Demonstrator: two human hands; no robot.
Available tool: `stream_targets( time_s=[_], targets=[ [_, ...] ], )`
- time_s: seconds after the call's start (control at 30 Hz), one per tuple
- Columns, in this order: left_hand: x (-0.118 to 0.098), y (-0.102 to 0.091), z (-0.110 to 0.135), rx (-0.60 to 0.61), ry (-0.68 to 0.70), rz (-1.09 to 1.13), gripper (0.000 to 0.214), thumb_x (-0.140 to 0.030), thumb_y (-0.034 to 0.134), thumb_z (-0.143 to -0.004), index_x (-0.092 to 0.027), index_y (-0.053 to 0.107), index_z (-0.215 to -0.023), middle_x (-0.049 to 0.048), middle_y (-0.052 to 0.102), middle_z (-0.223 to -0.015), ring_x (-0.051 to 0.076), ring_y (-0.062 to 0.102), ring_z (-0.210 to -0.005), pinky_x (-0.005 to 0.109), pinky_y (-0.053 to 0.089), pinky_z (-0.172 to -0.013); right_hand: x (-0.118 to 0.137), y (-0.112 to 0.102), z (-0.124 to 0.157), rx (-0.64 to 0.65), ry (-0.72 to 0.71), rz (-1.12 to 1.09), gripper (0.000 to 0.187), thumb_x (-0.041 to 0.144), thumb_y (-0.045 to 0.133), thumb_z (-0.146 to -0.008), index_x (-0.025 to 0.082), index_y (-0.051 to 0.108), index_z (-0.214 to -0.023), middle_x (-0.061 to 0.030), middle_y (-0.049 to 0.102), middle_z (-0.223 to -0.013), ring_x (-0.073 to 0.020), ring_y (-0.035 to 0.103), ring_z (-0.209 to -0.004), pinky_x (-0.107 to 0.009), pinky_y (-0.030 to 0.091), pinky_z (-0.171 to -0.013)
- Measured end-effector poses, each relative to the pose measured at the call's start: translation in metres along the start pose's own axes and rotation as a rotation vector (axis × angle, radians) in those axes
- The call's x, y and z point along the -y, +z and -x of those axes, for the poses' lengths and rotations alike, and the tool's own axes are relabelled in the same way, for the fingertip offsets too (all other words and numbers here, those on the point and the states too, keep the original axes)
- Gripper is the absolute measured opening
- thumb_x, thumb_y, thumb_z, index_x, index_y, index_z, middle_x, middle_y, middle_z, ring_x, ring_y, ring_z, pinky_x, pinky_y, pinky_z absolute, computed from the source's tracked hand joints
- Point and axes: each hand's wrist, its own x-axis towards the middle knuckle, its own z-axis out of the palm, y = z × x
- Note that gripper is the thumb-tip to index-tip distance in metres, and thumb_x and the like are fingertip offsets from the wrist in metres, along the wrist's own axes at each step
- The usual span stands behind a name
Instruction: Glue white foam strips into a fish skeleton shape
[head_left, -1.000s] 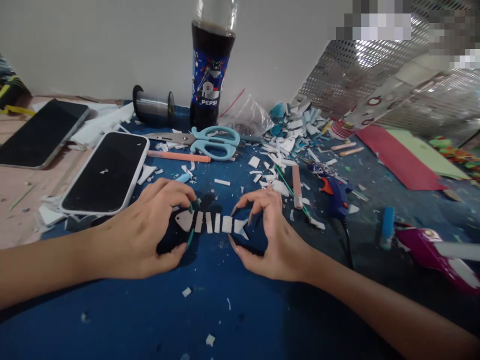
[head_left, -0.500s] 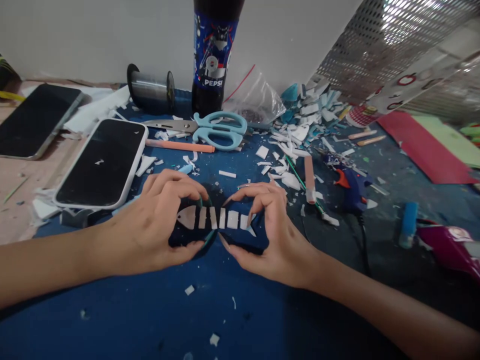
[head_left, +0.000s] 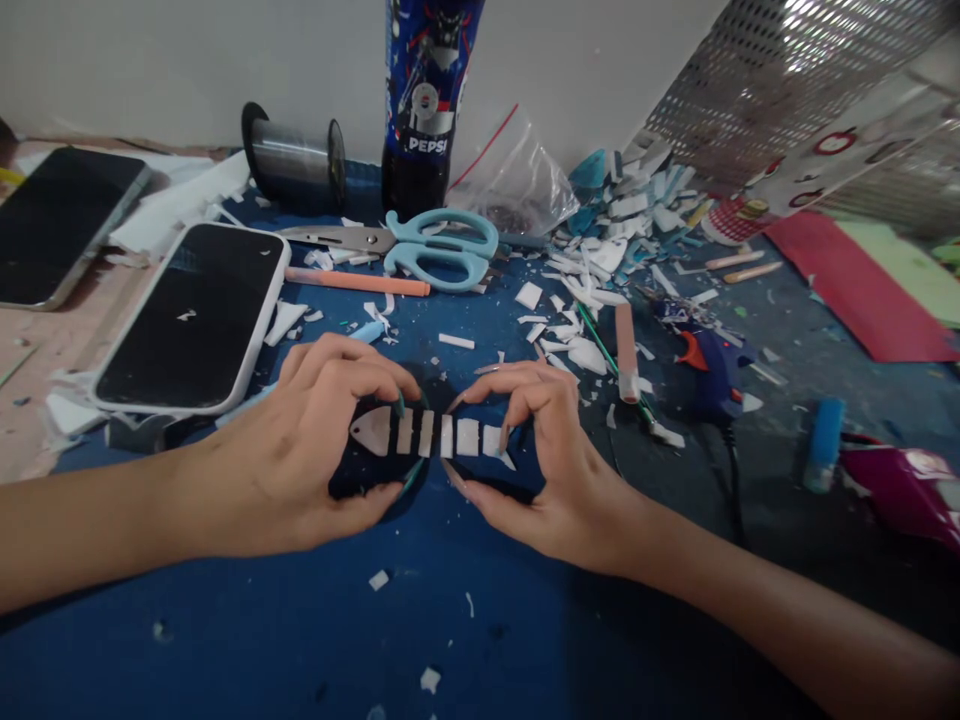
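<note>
Since a second ago, your left hand [head_left: 315,455] and right hand [head_left: 553,460] have closed inward along the fish-shaped row of flat white pieces [head_left: 427,434], near side of the blue-handled metal scissors [head_left: 386,241]. That brings the narrow white middle strips [head_left: 447,437] inside your grips: thumbs apart from fingers, pinching or not, cannot tell.

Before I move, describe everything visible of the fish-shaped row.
The fish-shaped row is six flat, pale pieces on the blue surface, narrow gaps between them; left to right, a pointed head with a small dark dot, three strips, a wider block and a tail. The left hand curls around the head end, the right hand around the tail end, partly covering it. Material and contact are unclear.
</note>
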Motion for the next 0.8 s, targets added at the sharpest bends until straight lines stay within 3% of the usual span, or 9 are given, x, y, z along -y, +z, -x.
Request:
stream_targets(
  time_s=[0.3,0.63,0.8],
  targets=[
    [-0.0013,-0.0014,0.0012,0.03,-0.024,0.006,0.041,-0.02,0.062,-0.083,-0.021,0.035,-0.113,0.0115,0.056,-0.117,0.029,0.05,-0.112,0.05,0.048,-0.083,0.0,-0.0007,0.002,0.009,0.006,0.0,0.038,0.02,0.063,-0.083,0.026,0.026,-0.093,-0.011,0.057,-0.112,-0.0293,0.048,-0.119,-0.066,0.021,-0.11],
    [-0.0011,0.0009,0.0001,0.001,-0.033,0.021,0.04,-0.03,0.06,-0.082,-0.022,0.036,-0.113,0.0101,0.056,-0.115,0.031,0.051,-0.111,0.052,0.048,-0.083,0.0002,-0.0002,0.0027,-0.022,-0.002,-0.001,0.044,0.019,0.065,-0.075,0.026,0.026,-0.095,-0.0123,0.055,-0.113,-0.0328,0.046,-0.119,-0.069,0.025,-0.105],
    [-0.0013,-0.0001,0.0011,0.03,-0.055,0.001,0.039,-0.025,0.061,-0.082,-0.023,0.037,-0.113,0.0096,0.057,-0.117,0.03,0.052,-0.113,0.049,0.05,-0.082,0.0008,-0.0005,0.0026,-0.02,-0.004,-0.005,0.044,0.018,0.065,-0.076,0.026,0.026,-0.094,-0.0108,0.054,-0.109,-0.0309,0.048,-0.116,-0.066,0.029,-0.105]
  ],
)
